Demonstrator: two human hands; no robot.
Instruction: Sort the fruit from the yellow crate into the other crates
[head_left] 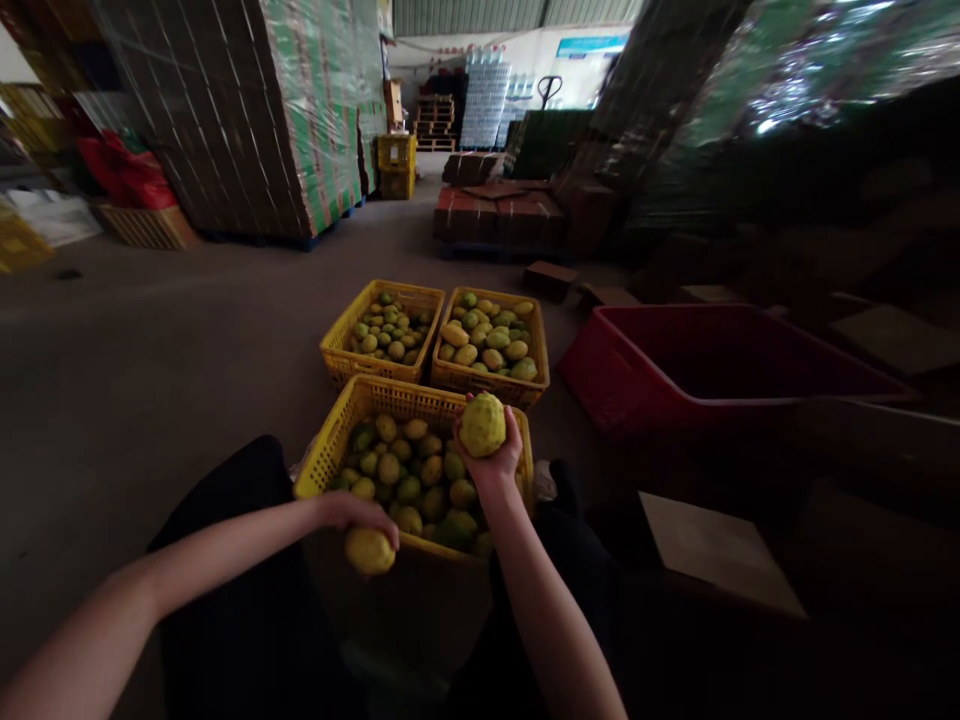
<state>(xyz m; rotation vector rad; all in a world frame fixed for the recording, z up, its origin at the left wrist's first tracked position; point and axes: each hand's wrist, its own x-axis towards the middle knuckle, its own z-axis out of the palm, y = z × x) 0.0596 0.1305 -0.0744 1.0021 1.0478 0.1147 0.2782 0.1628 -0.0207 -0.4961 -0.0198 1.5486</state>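
My right hand (495,458) is raised over the right side of the near yellow crate (321,452), palm up. Its fingers curl round a bumpy, roundish yellow-green fruit (482,424). Lower down, by the crate's front edge, my left hand (366,512) grips a smoother yellow fruit (369,551) from above. Inside the near crate lies a heap of yellow and green oval fruits (409,488), whose exact kind I cannot tell. Part of that heap is hidden behind my right hand and forearm.
Two more yellow crates of similar fruit, a left one (337,330) and a right one (541,345), stand just beyond. On the right is a large red bin (607,375), with a cardboard flap (716,550) nearer me. Wrapped stacks (322,130) and flat bundled cartons (499,215) stand farther back.
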